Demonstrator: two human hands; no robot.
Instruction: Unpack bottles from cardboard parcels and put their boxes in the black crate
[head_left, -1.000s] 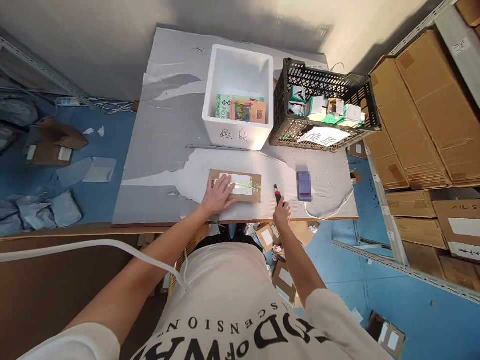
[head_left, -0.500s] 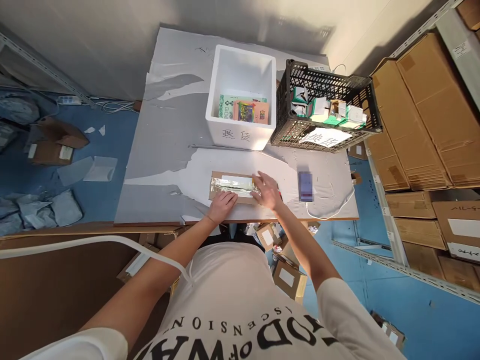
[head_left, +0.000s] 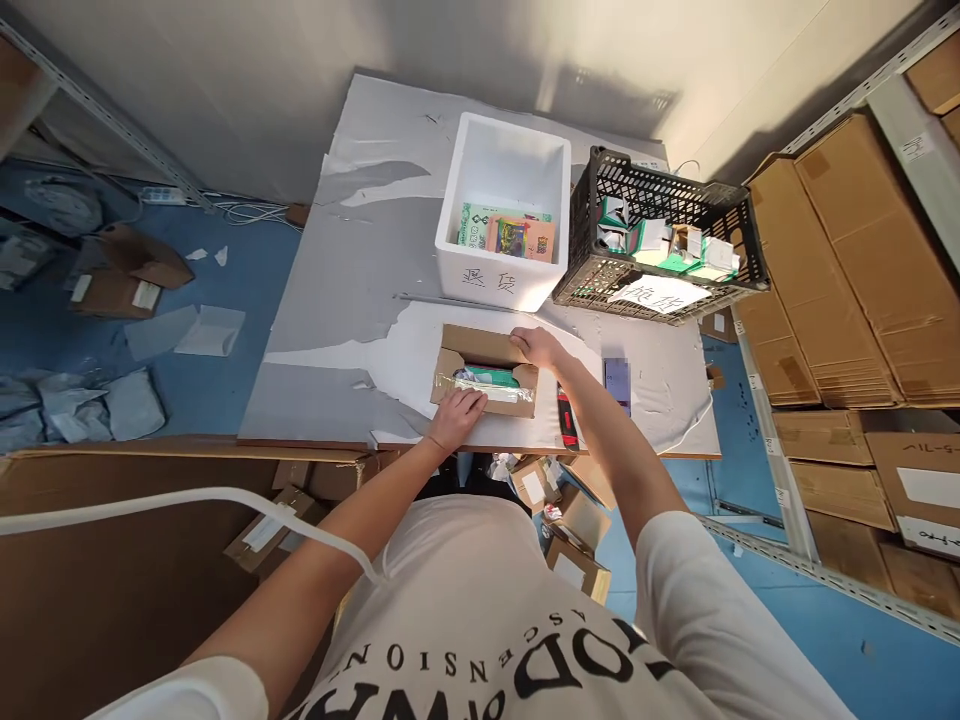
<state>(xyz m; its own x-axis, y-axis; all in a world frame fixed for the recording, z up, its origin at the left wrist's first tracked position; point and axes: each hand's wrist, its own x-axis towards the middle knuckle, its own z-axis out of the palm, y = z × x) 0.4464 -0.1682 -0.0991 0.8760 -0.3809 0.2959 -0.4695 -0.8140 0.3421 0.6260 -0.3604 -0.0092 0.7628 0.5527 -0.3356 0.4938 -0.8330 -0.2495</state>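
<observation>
A small cardboard box (head_left: 481,345) lies on the table near its front edge with its top flaps parted. Inside it shows a green-and-white packet (head_left: 491,377), partly covered by the near flap with its clear tape. My left hand (head_left: 456,416) has its fingers curled over the near flap at the left. With fingers closed, my right hand (head_left: 537,348) grips the raised far flap at its right end. Beside the box, under my right forearm, lies a red and black box cutter (head_left: 568,420).
Behind the box stand a white foam bin (head_left: 499,285) holding printed packets and a black plastic crate (head_left: 577,255) holding small cartons. A phone (head_left: 617,383) with a cable lies to the right. Cardboard boxes (head_left: 847,260) fill the right-hand shelving.
The box has gone from closed to open, its far flap lifted by my right hand, and the green-and-white packet now shows. The box cutter has come into fuller view.
</observation>
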